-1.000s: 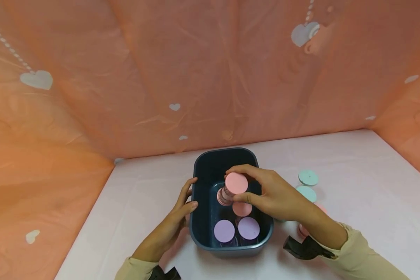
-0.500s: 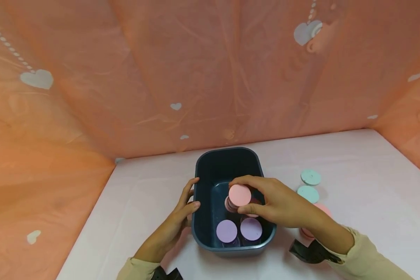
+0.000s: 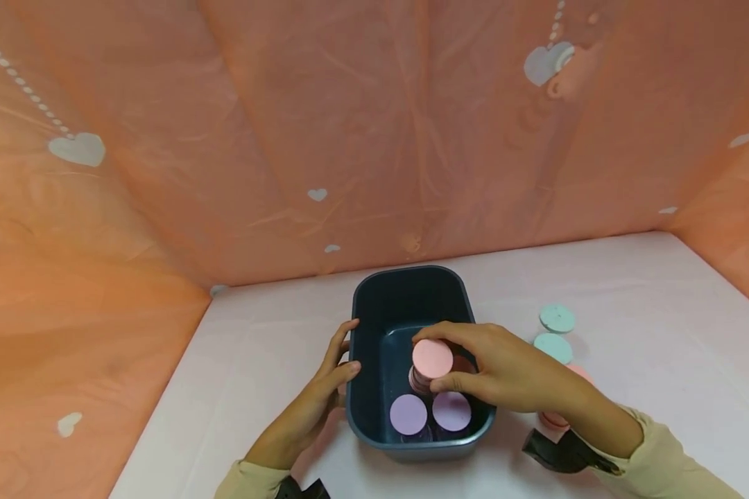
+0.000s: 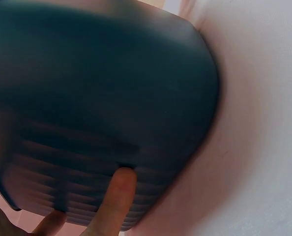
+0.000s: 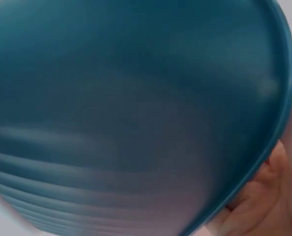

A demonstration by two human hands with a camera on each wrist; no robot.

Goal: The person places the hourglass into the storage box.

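Lower centre of the head view: right hand (image 3: 505, 371) pinches a pink-lidded jar (image 3: 432, 362) by the lid rim, thumb and fingers curled round it, inside the dark blue tub (image 3: 412, 294). Two purple-lidded jars (image 3: 408, 414) stand in the tub's near end, just below it. Left hand (image 3: 315, 398) rests with fingers extended against the tub's left outer wall. Two mint-lidded jars (image 3: 557, 319) stand at right on the white table (image 3: 630, 291).

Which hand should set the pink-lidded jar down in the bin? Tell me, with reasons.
The right hand. It already grips the pink-lidded jar inside the dark bin, just behind the two purple-lidded jars. The left hand rests on the bin's outer left wall.
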